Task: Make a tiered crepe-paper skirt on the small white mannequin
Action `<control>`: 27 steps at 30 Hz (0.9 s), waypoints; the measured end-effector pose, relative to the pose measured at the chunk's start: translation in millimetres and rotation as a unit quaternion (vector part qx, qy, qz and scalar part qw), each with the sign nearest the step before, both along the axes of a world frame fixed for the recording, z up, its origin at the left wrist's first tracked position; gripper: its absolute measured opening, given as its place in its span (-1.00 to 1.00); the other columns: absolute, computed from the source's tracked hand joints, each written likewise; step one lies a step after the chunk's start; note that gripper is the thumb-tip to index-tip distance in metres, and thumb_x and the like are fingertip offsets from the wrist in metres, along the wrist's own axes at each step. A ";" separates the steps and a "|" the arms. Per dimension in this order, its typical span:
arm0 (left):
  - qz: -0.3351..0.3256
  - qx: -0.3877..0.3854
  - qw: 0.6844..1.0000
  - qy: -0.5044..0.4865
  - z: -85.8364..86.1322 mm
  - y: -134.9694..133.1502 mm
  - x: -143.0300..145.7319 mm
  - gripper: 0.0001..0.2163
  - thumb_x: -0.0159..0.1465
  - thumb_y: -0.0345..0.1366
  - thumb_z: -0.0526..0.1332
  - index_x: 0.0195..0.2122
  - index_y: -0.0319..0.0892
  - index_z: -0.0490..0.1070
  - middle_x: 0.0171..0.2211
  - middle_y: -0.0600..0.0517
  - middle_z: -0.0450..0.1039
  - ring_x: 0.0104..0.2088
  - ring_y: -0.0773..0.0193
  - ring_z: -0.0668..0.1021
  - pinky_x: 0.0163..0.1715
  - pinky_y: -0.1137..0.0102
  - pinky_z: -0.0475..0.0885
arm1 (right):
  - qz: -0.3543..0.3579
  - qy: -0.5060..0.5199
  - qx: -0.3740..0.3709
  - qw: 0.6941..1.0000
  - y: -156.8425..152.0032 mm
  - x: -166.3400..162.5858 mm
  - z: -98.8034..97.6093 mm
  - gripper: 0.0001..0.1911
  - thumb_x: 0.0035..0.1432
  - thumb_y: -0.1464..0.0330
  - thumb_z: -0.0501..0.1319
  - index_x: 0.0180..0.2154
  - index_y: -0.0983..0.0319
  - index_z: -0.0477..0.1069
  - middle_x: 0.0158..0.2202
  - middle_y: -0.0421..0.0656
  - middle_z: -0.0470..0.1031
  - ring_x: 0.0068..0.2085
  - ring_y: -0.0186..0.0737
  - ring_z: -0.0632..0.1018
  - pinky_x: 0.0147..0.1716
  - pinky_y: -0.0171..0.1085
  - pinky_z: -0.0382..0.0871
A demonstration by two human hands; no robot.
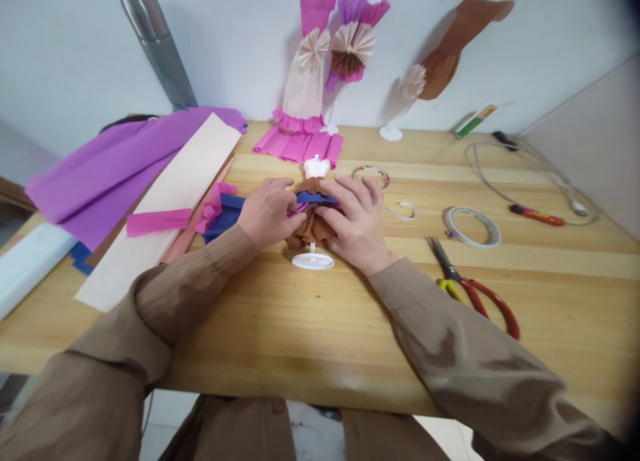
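A small white mannequin stand [313,261] stands on the wooden table [310,334] with a brown crepe-paper skirt [313,229] and a blue paper band [310,197] round its waist. My left hand [267,213] presses against the dress from the left, fingers curled on the paper. From the right, my right hand [356,222] wraps round it, fingers pinched on the blue band. The white torso top [317,166] sticks up behind my hands. Blue and pink paper scraps [220,211] lie just left of my left hand.
Purple [115,167], cream [170,201] and pink paper sheets lie at the left. Finished paper dresses [313,81] stand against the wall. Red-handled scissors [475,291], tape rolls [473,226], a glue stick [475,121], a cable and a red tool [537,215] lie at the right.
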State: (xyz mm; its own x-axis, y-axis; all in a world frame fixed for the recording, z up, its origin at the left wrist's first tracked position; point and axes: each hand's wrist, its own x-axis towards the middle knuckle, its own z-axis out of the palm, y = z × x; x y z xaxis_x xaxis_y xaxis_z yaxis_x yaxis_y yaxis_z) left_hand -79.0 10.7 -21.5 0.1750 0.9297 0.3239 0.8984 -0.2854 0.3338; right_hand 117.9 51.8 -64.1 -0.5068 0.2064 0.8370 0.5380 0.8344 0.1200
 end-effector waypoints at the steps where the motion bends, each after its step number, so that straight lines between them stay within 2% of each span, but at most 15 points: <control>1: 0.005 -0.008 1.000 0.002 0.0 0.3 0.6 -0.92 0.16 -0.39 0.29 -0.48 -0.20 0.53 0.07 -0.18 0.54 0.17 -0.02 0.53 0.19 0.11 0.42 | 0.006 0.011 0.006 1.000 0.4 -0.1 -0.3 -0.86 0.17 0.49 0.19 -0.34 0.18 0.50 0.09 -0.07 0.55 0.20 -0.07 0.44 0.25 0.08 0.14; 4: 0.028 -0.032 0.999 -0.013 -0.2 2.8 0.5 -0.89 0.16 -0.44 0.24 -0.49 -0.18 0.52 -0.03 -0.12 0.59 0.12 0.04 0.55 0.19 0.15 0.43 | 0.008 0.020 0.019 1.000 0.6 -0.1 0.0 -0.84 0.15 0.52 0.17 -0.40 0.19 0.45 0.06 -0.07 0.57 0.18 -0.08 0.46 0.24 0.08 0.17; 7: 0.048 -0.040 0.998 -0.029 0.9 5.1 1.2 -0.85 0.19 -0.36 0.24 -0.52 -0.17 0.51 -0.17 -0.06 0.60 0.01 0.07 0.60 0.12 0.16 0.47 | -0.012 0.007 0.020 1.000 -0.5 -0.8 1.6 -0.87 0.20 0.46 0.19 -0.29 0.16 0.49 0.09 -0.07 0.56 0.20 -0.06 0.44 0.25 0.10 0.14; 9: 0.056 -0.038 0.998 -0.019 2.6 5.4 3.6 -0.82 0.19 -0.31 0.26 -0.55 -0.17 0.50 -0.21 -0.06 0.59 -0.03 0.05 0.60 0.09 0.14 0.48 | -0.022 -0.002 0.030 0.999 -1.0 -1.3 1.9 -0.87 0.23 0.40 0.21 -0.20 0.14 0.51 0.12 -0.06 0.55 0.23 -0.03 0.42 0.28 0.14 0.09; 11: 0.063 -0.042 0.997 0.000 4.4 5.4 6.8 -0.82 0.17 -0.32 0.26 -0.57 -0.18 0.49 -0.23 -0.06 0.59 -0.03 0.03 0.60 0.08 0.12 0.48 | -0.030 -0.021 0.030 0.999 -0.8 -1.3 0.8 -0.87 0.25 0.37 0.22 -0.18 0.10 0.52 0.14 -0.09 0.54 0.25 -0.02 0.40 0.32 0.18 0.02; 15: 0.073 -0.042 0.996 0.009 5.3 7.1 10.1 -0.81 0.19 -0.42 0.20 -0.57 -0.18 0.43 -0.30 -0.06 0.57 -0.07 0.05 0.60 0.04 0.14 0.49 | -0.066 -0.075 -0.055 0.993 0.6 0.7 -3.2 -0.84 0.29 0.35 0.19 -0.27 0.02 0.53 0.16 -0.22 0.53 0.27 -0.06 0.40 0.36 0.20 -0.10; 18: 0.076 -0.032 0.997 -0.011 4.4 9.6 8.7 -0.82 0.19 -0.44 0.18 -0.56 -0.17 0.39 -0.30 -0.05 0.57 -0.08 0.08 0.60 0.01 0.17 0.50 | -0.060 -0.074 -0.067 0.993 0.9 1.6 -4.6 -0.82 0.31 0.35 0.17 -0.29 0.01 0.53 0.18 -0.26 0.52 0.26 -0.07 0.42 0.36 0.22 -0.07; 27: 0.095 -0.040 0.994 -0.029 11.8 14.9 5.4 -0.82 0.18 -0.44 0.19 -0.54 -0.15 0.26 -0.20 -0.12 0.59 -0.01 0.05 0.59 0.07 0.16 0.44 | -0.041 -0.058 0.002 0.997 1.5 1.4 -3.7 -0.84 0.28 0.36 0.20 -0.35 0.05 0.51 0.19 -0.27 0.50 0.25 -0.13 0.43 0.36 0.14 0.00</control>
